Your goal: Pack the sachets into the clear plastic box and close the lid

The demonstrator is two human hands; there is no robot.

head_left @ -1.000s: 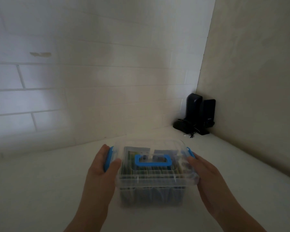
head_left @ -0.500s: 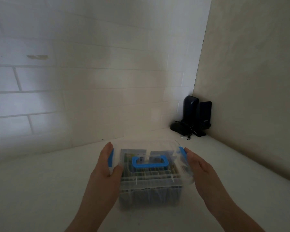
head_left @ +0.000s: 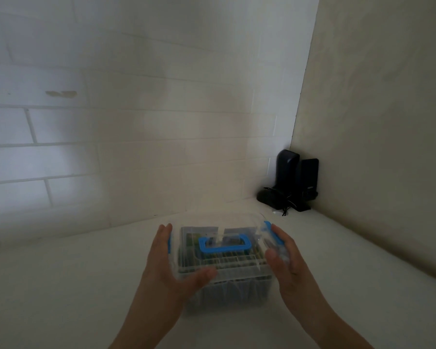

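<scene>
A clear plastic box [head_left: 234, 288] stands on the white counter in front of me, its clear lid [head_left: 237, 224] lying on top with a blue handle [head_left: 224, 245] in the middle. Several green and white sachets [head_left: 194, 239] show through the lid, standing in rows inside. My left hand [head_left: 166, 268] presses the box's left side over a blue latch [head_left: 170, 244], thumb on the lid's front edge. My right hand [head_left: 285, 263] clasps the right side over the other blue latch [head_left: 272, 231], thumb on the lid's right front corner.
The white counter [head_left: 73, 285] meets a white tiled wall [head_left: 136, 122] behind and a beige wall [head_left: 388, 122] on the right. Black devices with a cable [head_left: 291, 182] stand in the far right corner.
Both hands have shifted on the box's sides: my left thumb slid forward along the lid's front edge and my right thumb came up onto the lid's corner. The box stays in place.
</scene>
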